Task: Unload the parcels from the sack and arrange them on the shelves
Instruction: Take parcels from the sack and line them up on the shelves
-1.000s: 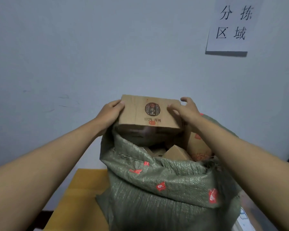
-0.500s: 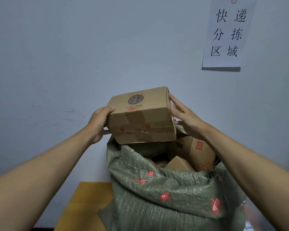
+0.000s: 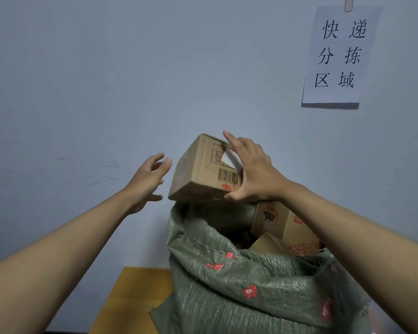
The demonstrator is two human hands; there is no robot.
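The cardboard parcel (image 3: pixel 204 171) is in the middle of the frame, tilted, just above the open mouth of the green sack (image 3: pixel 251 280). You hold it only with your right hand (image 3: pixel 253 175): the fingers spread over its top face and the thumb hooks under the lower edge. Your left hand (image 3: pixel 148 175) is open, fingers relaxed, just beside the parcel's left face and not touching it. With one hand on a tilted box, I think it may slip and fall back on the other parcels (image 3: pixel 282 225) in the sack. No shelves are visible.
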